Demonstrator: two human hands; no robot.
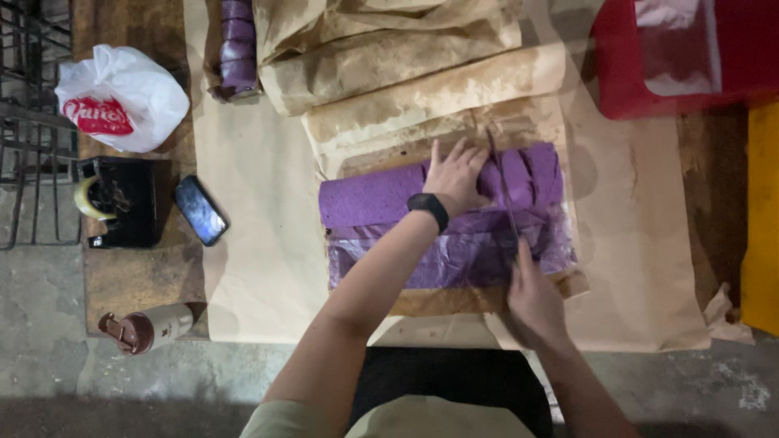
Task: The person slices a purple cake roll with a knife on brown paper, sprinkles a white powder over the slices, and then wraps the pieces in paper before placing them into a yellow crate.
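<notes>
Head view: left hand (454, 172), fingers spread flat, presses on a long purple rolled sponge cake (381, 195) lying on brown paper (260, 243) mid-table. Right hand (531, 296) grips a long thin knife (503, 191), blade laid across the roll. Dark phone (200, 210) lies well left.

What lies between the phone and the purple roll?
Only bare brown paper lies between the phone and the purple roll, as the head view shows.

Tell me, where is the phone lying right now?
In the head view the phone lies screen-up left of the purple cake roll, on the edge of the brown paper, beside a black box.
</notes>
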